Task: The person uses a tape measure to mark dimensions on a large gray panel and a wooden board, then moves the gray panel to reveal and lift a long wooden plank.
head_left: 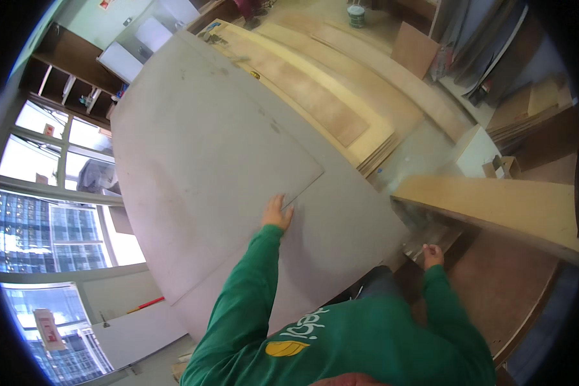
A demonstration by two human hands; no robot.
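Observation:
A large grey sheet lies flat over a grey surface, its near right corner and edges showing as thin lines. My left hand rests on it with fingers spread, at the near edge a little left of that corner. Off to the right, past the grey surface's edge, my right hand is raised with its fingers curled in. Whatever those fingers hold, if anything, is too small to make out. Green sleeves cover both my arms.
Beyond the grey surface lie stacked wooden panels. A wooden board on edge stands close to my right hand. Further off are a bucket and leaning boards. Windows line the left, with a wooden shelf unit beyond.

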